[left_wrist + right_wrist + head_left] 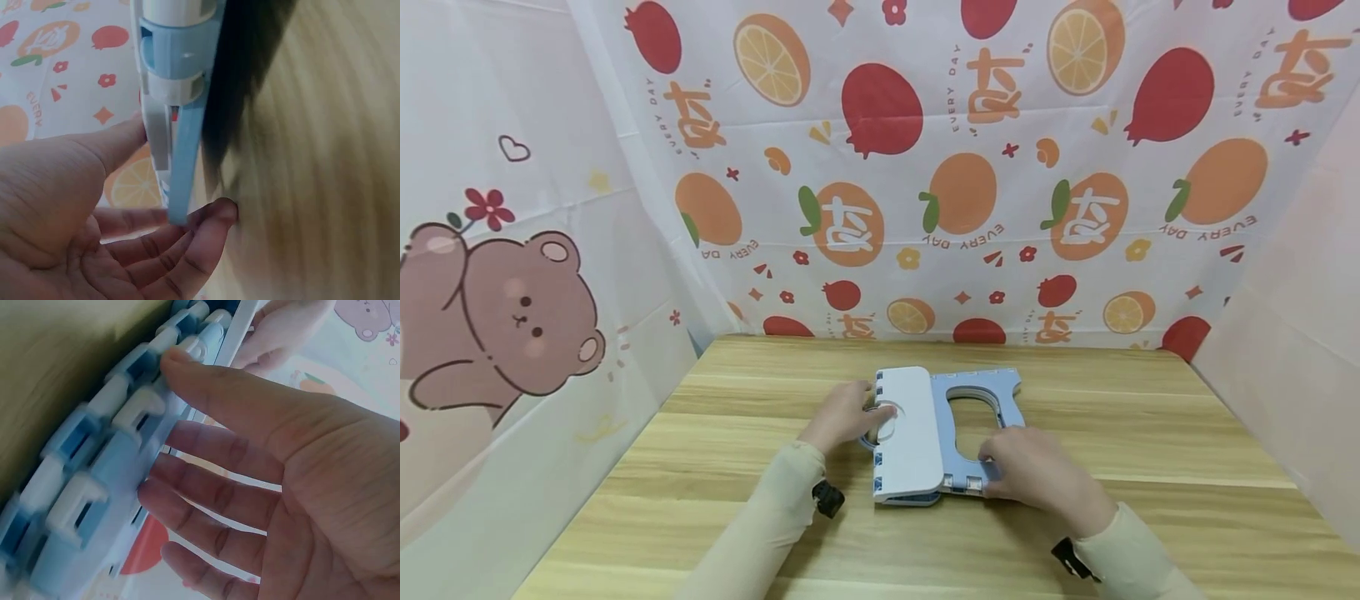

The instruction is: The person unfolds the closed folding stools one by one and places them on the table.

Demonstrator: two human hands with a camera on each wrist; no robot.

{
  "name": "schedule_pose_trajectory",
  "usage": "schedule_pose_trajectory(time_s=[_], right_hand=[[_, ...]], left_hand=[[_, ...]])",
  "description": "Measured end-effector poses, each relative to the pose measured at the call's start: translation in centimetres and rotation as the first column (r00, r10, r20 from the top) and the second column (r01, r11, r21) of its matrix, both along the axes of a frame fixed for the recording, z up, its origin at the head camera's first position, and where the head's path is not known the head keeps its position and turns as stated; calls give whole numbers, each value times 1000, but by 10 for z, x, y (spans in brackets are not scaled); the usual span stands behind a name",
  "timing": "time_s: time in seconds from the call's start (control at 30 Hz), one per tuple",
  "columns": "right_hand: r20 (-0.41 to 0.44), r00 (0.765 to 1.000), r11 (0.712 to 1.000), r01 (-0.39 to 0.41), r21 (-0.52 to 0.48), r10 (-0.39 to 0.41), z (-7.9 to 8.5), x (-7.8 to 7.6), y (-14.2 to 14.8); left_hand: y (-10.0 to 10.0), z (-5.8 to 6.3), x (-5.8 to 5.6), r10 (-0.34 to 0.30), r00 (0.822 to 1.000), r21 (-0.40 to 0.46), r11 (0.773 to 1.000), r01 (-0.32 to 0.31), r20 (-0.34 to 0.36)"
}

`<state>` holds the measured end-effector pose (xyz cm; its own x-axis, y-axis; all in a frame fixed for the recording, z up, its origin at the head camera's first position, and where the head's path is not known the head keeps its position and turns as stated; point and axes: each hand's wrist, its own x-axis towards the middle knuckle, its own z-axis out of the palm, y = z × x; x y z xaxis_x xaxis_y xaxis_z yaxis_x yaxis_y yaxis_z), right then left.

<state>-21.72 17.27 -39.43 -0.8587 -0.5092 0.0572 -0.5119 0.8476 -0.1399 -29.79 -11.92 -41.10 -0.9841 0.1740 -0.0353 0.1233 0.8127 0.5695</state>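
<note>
A folding step stool (pixel 912 437) of white and light blue plastic lies partly folded on the wooden table, its white panel at the left and a blue leg frame (pixel 958 471) with a large oval opening at the right. My left hand (pixel 842 414) grips the left edge at the handle, thumb on the white face; in the left wrist view, the fingers curl below the blue handle piece (pixel 186 169). At the near right corner, my right hand (pixel 1045 471) holds the blue leg frame. The right wrist view shows its thumb on the hinged edge (pixel 103 444), fingers against the side.
The wood-grain table (pixel 760 400) extends around the stool on all sides. A fruit-print cloth (pixel 880 200) hangs behind it. A bear-print cloth (pixel 535 317) hangs at the left, and a pale sheet (pixel 1285 333) at the right.
</note>
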Motion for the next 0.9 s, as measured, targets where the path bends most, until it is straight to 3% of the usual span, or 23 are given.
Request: schedule_pose_trajectory(time_s=[0.1,0.2,0.5,0.7,0.9], right_hand=[[1,999,998,52,21,-52,0,2,7],[13,996,996,88,22,-88,1,4,11],[21,997,998,68,-3,-68,0,4,13],[35,998,998,58,-30,-57,1,3,12],[31,999,998,27,-65,-25,3,-1,10]], left_hand=[[-4,-3,1,34,999,29,999,-35,33],[-8,-6,1,25,997,56,998,-29,75],[-15,-14,0,-16,991,116,993,1,129],[-18,-6,1,-8,989,190,982,-21,149],[-23,8,2,-14,990,328,944,-34,142]])
